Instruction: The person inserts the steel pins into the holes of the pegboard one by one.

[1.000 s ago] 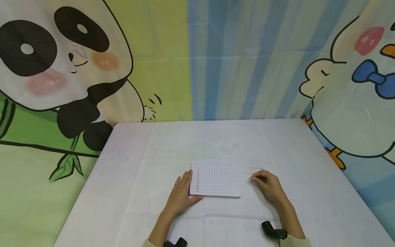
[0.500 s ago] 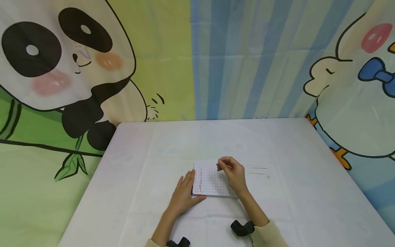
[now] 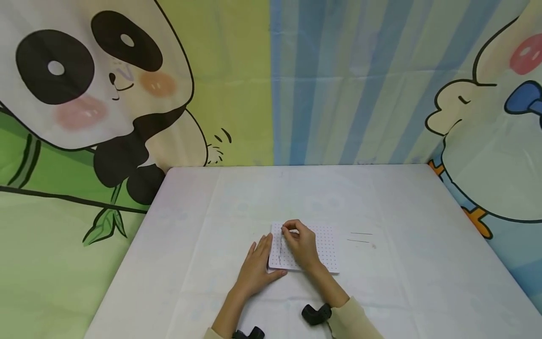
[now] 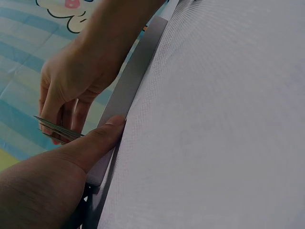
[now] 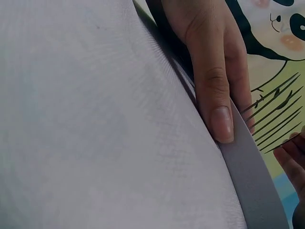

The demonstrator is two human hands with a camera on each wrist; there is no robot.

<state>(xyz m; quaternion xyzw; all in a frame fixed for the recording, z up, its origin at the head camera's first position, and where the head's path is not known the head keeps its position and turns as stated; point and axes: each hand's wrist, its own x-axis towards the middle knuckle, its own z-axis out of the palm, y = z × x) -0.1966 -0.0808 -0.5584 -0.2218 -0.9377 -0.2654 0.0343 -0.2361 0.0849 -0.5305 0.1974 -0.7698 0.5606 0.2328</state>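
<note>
A white pegboard (image 3: 328, 249) full of small holes lies on the table. Along its left side stands a row of several thin metal rods (image 5: 276, 112), upright in the holes. My left hand (image 3: 256, 270) rests at the board's left edge with fingers straight, its thumb (image 5: 221, 125) against the near edge. Over the far end of the row, my right hand (image 3: 301, 247) pinches another thin metal rod (image 5: 281, 144) between thumb and fingertips. The rod's lower end is close over the board. In the left wrist view, the standing rods (image 4: 57, 128) overlap the right hand's fingers.
Two loose thin rods (image 3: 361, 233) lie side by side on the white-covered table (image 3: 406, 273), right of the board. A cartoon-printed curtain (image 3: 237, 84) hangs behind the table. Black wrist cameras (image 3: 316, 314) sit on both wrists.
My right hand has moved left from beside the loose rods to the board's far left, carrying a thin metal rod. Three rods lay near that hand before; two lie there now. My left hand stays.
</note>
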